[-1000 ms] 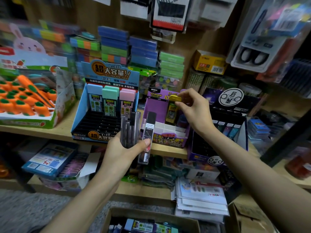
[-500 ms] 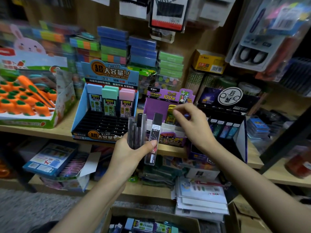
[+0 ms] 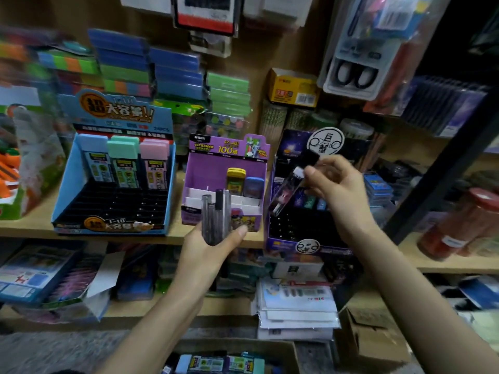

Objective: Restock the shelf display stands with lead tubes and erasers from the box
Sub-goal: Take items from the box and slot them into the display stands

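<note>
— Where is the stock right now?

— My left hand [image 3: 213, 252] is wrapped round a bundle of lead tubes [image 3: 214, 220], held upright just in front of the purple display stand [image 3: 210, 171]. My right hand [image 3: 334, 184] pinches a single lead tube [image 3: 290, 186] near its black-capped upper end, tilted over the dark display stand [image 3: 286, 236].

— How will they handle?

— I'd judge them to be light, rigid plastic, smooth enough to slip, and the leads inside would probably snap if dropped. Pinching the flat sides near the cap looks sensible, so the bottom end meets a slot first.

— And the stands?

— The purple one holds a yellow-capped tube [image 3: 235, 179] and a blue-capped tube [image 3: 253, 184] at the back, behind white dividers. The blue display stand [image 3: 64, 184] has three tubes in its back row, capped blue, green and pink, above rows of black slots. The dark stand shows a few tubes at the back, too blurred to count. The cardboard box [image 3: 237, 344] below has more tubes lying flat.
</note>
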The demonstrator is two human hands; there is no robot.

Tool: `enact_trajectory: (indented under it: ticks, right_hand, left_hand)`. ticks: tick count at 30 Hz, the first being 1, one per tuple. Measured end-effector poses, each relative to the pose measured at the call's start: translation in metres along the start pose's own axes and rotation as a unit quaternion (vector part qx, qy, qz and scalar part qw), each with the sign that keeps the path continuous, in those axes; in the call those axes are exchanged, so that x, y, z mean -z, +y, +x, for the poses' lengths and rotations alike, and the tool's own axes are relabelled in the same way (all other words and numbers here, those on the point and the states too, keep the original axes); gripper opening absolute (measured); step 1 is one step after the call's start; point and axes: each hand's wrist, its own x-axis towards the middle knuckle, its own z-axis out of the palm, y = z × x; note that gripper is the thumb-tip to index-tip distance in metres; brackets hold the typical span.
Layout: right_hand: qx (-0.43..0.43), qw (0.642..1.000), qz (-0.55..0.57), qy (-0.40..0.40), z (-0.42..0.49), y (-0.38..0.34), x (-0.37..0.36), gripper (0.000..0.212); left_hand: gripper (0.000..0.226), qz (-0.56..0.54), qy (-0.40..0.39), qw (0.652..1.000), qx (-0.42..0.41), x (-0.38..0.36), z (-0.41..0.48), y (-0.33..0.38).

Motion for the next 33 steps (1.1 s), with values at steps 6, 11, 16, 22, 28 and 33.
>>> enact_trajectory:
  ticks: [6,11,16,22,28,33]
  right_hand:
    - [0.069,0.989,-0.127,0.020,0.025,0.028,0.008,0.015]
    - [0.100,0.980,-0.174,-0.014,0.029,0.048,-0.002,0.022]
    - [0.096,0.977,-0.184,-0.048,0.032,0.049,-0.005,0.020]
    - [0.054,0.974,-0.218,-0.025,0.031,0.055,-0.015,0.016]
    - [0.049,0.948,-0.313,-0.009,0.033,0.057,-0.019,0.020]
    - [0.110,0.915,-0.385,0.037,0.015,0.041,-0.019,0.020]
  left_hand:
    - [0.043,0.009,-0.002,1.000,0.011,-0.002,0.005,-0.006]
    - [0.045,-0.008,-0.001,1.000,0.017,0.000,0.006,-0.009]
    - [0.044,-0.016,-0.002,0.999,0.031,0.002,0.004,-0.008]
    - [0.027,-0.016,-0.003,1.000,0.026,0.006,0.003,-0.007]
    - [0.049,-0.049,-0.022,0.998,0.035,0.007,0.001,-0.005]
    - [0.041,-0.105,-0.054,0.991,0.064,0.006,-0.001,-0.002]
